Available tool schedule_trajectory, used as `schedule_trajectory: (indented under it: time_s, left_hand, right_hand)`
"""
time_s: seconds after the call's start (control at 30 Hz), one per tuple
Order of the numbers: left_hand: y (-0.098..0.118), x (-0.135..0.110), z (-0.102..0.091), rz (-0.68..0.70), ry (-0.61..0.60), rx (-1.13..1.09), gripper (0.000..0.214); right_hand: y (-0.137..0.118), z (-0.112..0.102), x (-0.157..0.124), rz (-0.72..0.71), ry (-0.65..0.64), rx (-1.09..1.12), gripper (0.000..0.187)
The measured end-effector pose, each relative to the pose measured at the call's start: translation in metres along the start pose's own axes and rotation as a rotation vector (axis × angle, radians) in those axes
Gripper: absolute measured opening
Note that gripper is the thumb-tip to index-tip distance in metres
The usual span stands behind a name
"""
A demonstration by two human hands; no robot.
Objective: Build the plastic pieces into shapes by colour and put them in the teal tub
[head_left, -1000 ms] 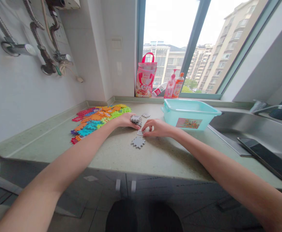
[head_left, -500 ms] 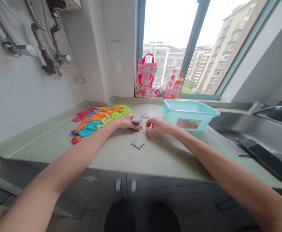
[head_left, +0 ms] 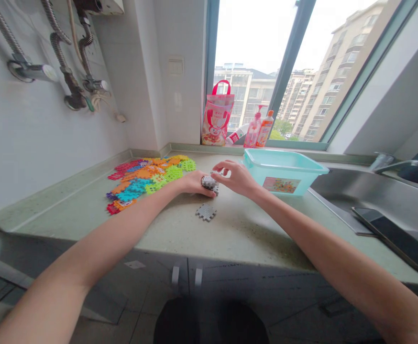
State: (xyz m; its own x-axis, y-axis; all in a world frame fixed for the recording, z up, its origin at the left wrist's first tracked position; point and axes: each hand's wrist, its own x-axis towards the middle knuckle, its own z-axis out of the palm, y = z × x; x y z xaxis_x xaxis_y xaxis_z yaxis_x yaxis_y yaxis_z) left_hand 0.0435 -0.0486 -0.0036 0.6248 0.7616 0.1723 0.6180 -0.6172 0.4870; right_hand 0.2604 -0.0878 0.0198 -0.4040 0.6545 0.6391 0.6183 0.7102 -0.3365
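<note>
My left hand (head_left: 196,183) is closed around a stack of grey interlocking plastic tiles (head_left: 210,183) just above the counter. Close beside it on the right, my right hand (head_left: 236,177) hovers with fingers curved and thumb apart, its tips near the top of the stack. Beneath those fingers shows a bit of another pale tile (head_left: 216,173), mostly hidden. One flat grey tile (head_left: 205,212) with notched edges lies on the counter in front of both hands.
Colourful interlocking tiles (head_left: 137,189) spread over the counter (head_left: 166,237) at left. A turquoise plastic tub (head_left: 284,162) stands to the right, before the sink (head_left: 341,196). A phone (head_left: 391,234) rests by the sink edge. Bottles (head_left: 254,131) and a bag (head_left: 216,119) line the windowsill.
My right hand has let go of a pale tile and moved up and away from the counter's front. The left hand, with its stack, has shifted slightly right.
</note>
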Motion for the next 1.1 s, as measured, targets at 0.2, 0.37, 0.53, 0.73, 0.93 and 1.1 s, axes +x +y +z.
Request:
schedule_trajectory:
  time_s: [0.2,0.37,0.53,0.73,0.93,1.1]
  left_hand:
    - [-0.011,0.0,-0.004,-0.04,0.023,-0.015,0.041]
    - [-0.02,0.001,-0.006,-0.023,0.05,-0.015,0.039]
    - [-0.016,0.002,-0.003,0.001,0.024,0.018,0.031]
    - [-0.001,-0.001,0.003,0.046,-0.003,0.008,0.038]
    - [0.007,-0.001,0.005,0.016,0.002,0.095,0.046]
    - [0.005,-0.001,0.003,0.008,0.01,0.078,0.045]
  right_hand:
    - [-0.031,-0.006,-0.023,-0.304,-0.353,-0.004,0.026]
    - [-0.049,0.009,-0.034,-0.316,-0.513,-0.062,0.032]
    - [-0.045,0.003,-0.028,-0.379,-0.385,0.078,0.035]
    - [-0.013,0.001,-0.012,-0.261,0.016,0.046,0.025]
    - [0.009,0.014,-0.012,-0.238,-0.033,0.043,0.02]
    - [0.027,0.021,-0.012,-0.004,0.071,0.201,0.04]
